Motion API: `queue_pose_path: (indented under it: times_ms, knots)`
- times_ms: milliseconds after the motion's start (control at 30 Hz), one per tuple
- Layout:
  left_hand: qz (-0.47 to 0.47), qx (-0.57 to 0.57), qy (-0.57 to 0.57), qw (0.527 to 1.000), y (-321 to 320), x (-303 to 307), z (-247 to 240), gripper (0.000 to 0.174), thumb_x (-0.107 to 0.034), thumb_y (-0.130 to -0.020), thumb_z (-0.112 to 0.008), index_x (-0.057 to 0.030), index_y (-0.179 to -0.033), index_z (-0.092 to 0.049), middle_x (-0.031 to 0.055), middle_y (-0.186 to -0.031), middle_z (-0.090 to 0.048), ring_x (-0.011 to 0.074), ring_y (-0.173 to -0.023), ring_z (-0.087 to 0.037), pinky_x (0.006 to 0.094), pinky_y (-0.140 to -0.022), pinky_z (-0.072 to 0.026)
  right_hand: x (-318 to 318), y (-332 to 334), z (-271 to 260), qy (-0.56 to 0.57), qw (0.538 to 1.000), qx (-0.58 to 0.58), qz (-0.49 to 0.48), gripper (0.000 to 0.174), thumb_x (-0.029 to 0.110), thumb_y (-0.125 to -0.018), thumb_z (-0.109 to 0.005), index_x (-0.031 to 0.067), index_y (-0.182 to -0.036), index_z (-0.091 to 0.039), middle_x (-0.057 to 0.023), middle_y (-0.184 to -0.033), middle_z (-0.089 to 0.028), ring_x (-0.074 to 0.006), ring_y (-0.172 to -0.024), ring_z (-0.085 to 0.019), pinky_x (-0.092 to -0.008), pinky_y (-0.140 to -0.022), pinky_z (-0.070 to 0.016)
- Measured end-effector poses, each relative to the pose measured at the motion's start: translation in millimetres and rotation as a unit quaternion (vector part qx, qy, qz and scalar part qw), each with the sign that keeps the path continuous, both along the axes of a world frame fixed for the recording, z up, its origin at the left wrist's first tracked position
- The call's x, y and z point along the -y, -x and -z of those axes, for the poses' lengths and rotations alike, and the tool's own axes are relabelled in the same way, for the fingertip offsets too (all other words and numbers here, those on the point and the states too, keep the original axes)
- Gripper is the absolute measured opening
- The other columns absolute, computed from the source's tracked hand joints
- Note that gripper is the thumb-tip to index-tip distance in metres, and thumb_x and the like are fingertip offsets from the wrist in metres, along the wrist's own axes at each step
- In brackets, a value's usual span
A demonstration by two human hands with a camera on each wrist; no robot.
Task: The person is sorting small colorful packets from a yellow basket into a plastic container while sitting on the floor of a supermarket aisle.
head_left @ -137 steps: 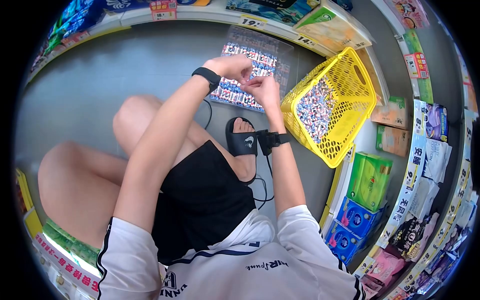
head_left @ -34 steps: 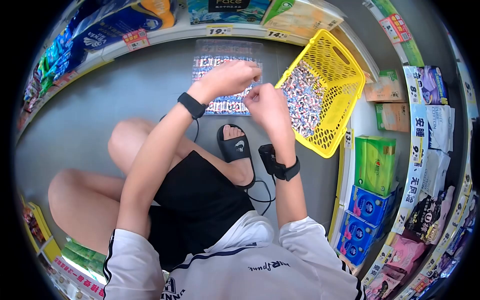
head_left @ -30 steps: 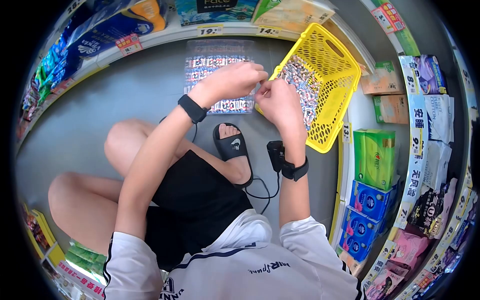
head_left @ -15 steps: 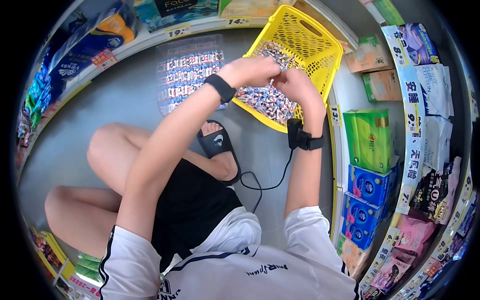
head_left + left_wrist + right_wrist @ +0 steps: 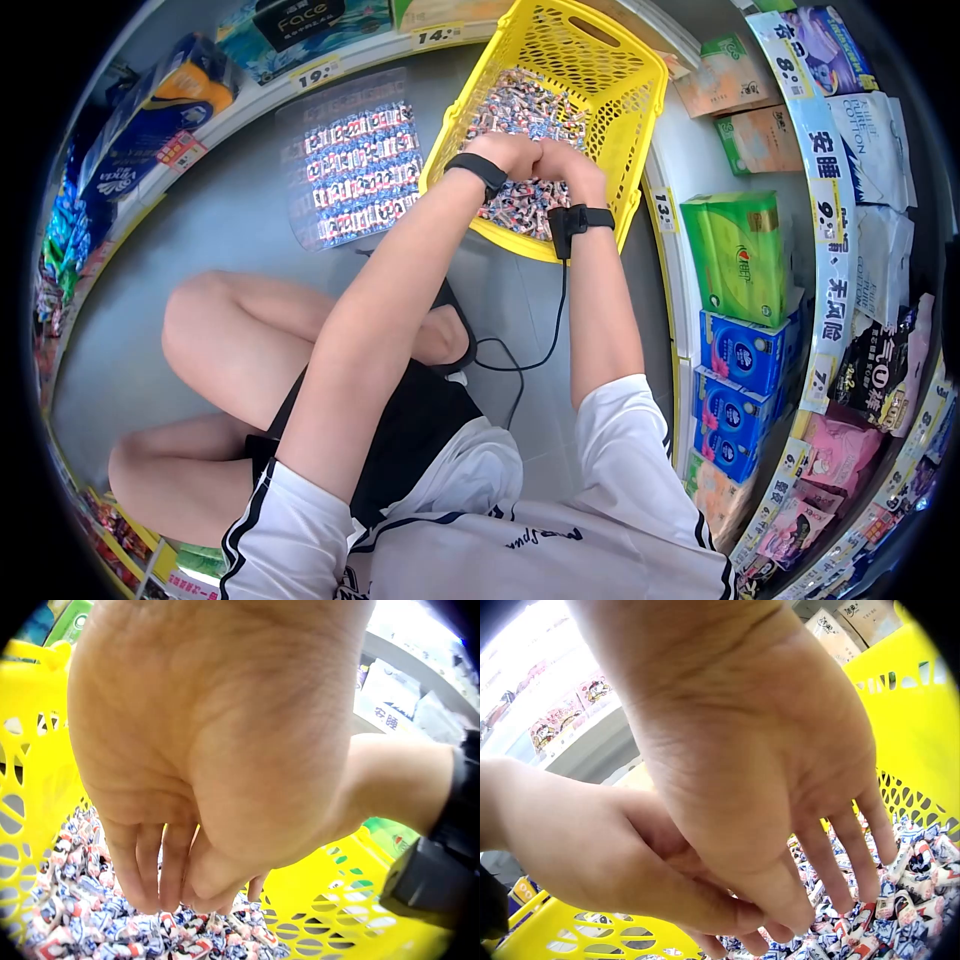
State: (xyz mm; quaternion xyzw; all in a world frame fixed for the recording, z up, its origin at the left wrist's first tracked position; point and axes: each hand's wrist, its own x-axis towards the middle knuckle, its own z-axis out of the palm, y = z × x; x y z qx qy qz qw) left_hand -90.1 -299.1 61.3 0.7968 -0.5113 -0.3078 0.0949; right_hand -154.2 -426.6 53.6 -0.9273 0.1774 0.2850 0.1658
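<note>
My left hand (image 5: pixel 505 155) and right hand (image 5: pixel 568 168) meet above the wrapped candies (image 5: pixel 520 205) inside the yellow basket (image 5: pixel 640 115). In the left wrist view, the left hand (image 5: pixel 202 757) hangs palm down, fingers fairly straight over the candies (image 5: pixel 97 922). The right wrist view has the right hand (image 5: pixel 757 757) with its fingers spread and straight above the pile, its thumb side against the left hand (image 5: pixel 607 862). Neither hand shows a candy in its grip; whether the fingertips touch the pile, I cannot tell.
A clear tray (image 5: pixel 350 235) with rows of wrapped candies lies on the floor, left of the basket. Shelves with tissue packs (image 5: pixel 738 255) curve along the back and right. A black cable (image 5: pixel 560 320) runs down from the right wrist; a sandaled foot (image 5: pixel 440 335) rests below the basket.
Both hands have moved from over the tray to over the candies in the basket and come together. Their fingers, bent together before, now hang straighter. The head view has shifted, so tray and basket appear further left.
</note>
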Motion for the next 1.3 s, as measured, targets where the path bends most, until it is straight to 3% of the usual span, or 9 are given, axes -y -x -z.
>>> queue_pose_path:
  times_ms: [400,533,700,800,900,1033,1100,1167,1300]
  knots:
    - [-0.012,-0.040,-0.104,0.994,7,15,15,0.035,-0.027,-0.091,-0.058,-0.0125,-0.120,-0.070,0.0140,-0.121,-0.069,0.0318,-0.113,-0.066,0.0425,-0.093,-0.0538,9,5,20,-0.011,0.991,-0.119,0.065,0.028,0.024,-0.081,-0.071,0.0047,-0.101,-0.073,-0.0122,-0.090,-0.075,-0.0258,-0.078,-0.071,-0.0379,-0.068,-0.0565]
    - [-0.024,-0.047,-0.105,0.993,7,12,17,0.032,-0.024,-0.087,-0.060,-0.0111,-0.114,-0.072,0.0156,-0.116,-0.071,0.0326,-0.109,-0.068,0.0423,-0.091,-0.0545,5,2,32,0.007,0.992,-0.087,0.090,0.030,0.006,-0.069,-0.076,0.0058,-0.099,-0.077,-0.0210,-0.106,-0.072,-0.0372,-0.099,-0.071,-0.0443,-0.082,-0.0585]
    - [-0.003,-0.069,-0.127,0.989,0,18,29,0.037,-0.019,-0.087,-0.056,-0.0109,-0.121,-0.068,0.0174,-0.121,-0.068,0.0339,-0.113,-0.066,0.0441,-0.093,-0.0528,5,1,33,0.004,0.995,-0.055,0.080,0.025,0.003,-0.063,-0.075,-0.0005,-0.088,-0.077,-0.0259,-0.102,-0.071,-0.0390,-0.097,-0.071,-0.0438,-0.081,-0.0583]
    - [-0.033,-0.067,-0.092,0.993,2,13,28,0.034,-0.028,-0.087,-0.063,-0.0097,-0.114,-0.071,0.0163,-0.115,-0.071,0.0332,-0.108,-0.068,0.0427,-0.089,-0.0545,8,1,41,-0.009,0.996,-0.023,0.081,0.014,-0.004,-0.071,-0.074,-0.0056,-0.085,-0.072,-0.0192,-0.082,-0.073,-0.0283,-0.072,-0.074,-0.0370,-0.062,-0.0583]
    - [-0.004,-0.087,-0.070,0.994,-4,15,38,0.033,-0.030,-0.087,-0.065,-0.0126,-0.114,-0.072,0.0163,-0.115,-0.071,0.0333,-0.107,-0.068,0.0425,-0.088,-0.0547,19,-1,41,-0.016,0.995,-0.046,0.090,0.026,0.003,-0.062,-0.081,0.0021,-0.087,-0.078,-0.0187,-0.097,-0.075,-0.0307,-0.093,-0.074,-0.0407,-0.076,-0.0588]
    - [0.014,-0.088,-0.061,0.994,-3,16,44,0.031,-0.030,-0.088,-0.064,-0.0146,-0.113,-0.072,0.0157,-0.115,-0.071,0.0334,-0.106,-0.068,0.0423,-0.089,-0.0545,18,0,31,-0.056,0.992,-0.045,0.101,0.016,-0.009,-0.069,-0.075,-0.0065,-0.083,-0.070,-0.0192,-0.084,-0.074,-0.0298,-0.074,-0.075,-0.0393,-0.065,-0.0594]
    - [0.001,-0.095,-0.057,0.994,-4,16,38,0.030,-0.030,-0.089,-0.062,-0.0150,-0.113,-0.072,0.0151,-0.115,-0.071,0.0336,-0.106,-0.068,0.0421,-0.089,-0.0542,18,-1,33,-0.027,0.994,-0.025,0.103,0.017,-0.008,-0.069,-0.075,-0.0050,-0.084,-0.071,-0.0184,-0.084,-0.074,-0.0288,-0.076,-0.075,-0.0386,-0.066,-0.0593]
    - [0.011,-0.090,-0.109,0.990,-3,16,28,0.041,-0.010,-0.088,-0.055,-0.0224,-0.124,-0.067,0.0101,-0.124,-0.069,0.0305,-0.115,-0.065,0.0423,-0.095,-0.0515,21,0,43,-0.048,0.992,-0.002,0.116,0.021,-0.007,-0.069,-0.075,-0.0028,-0.089,-0.073,-0.0178,-0.083,-0.074,-0.0271,-0.077,-0.075,-0.0377,-0.067,-0.0587]
    - [0.020,-0.070,-0.109,0.991,-2,16,28,0.041,-0.011,-0.087,-0.058,-0.0223,-0.125,-0.067,0.0092,-0.125,-0.068,0.0298,-0.115,-0.065,0.0418,-0.093,-0.0522,31,-1,50,-0.104,0.989,-0.023,0.107,0.026,-0.002,-0.063,-0.080,0.0058,-0.087,-0.078,-0.0155,-0.087,-0.075,-0.0278,-0.083,-0.074,-0.0393,-0.073,-0.0581]
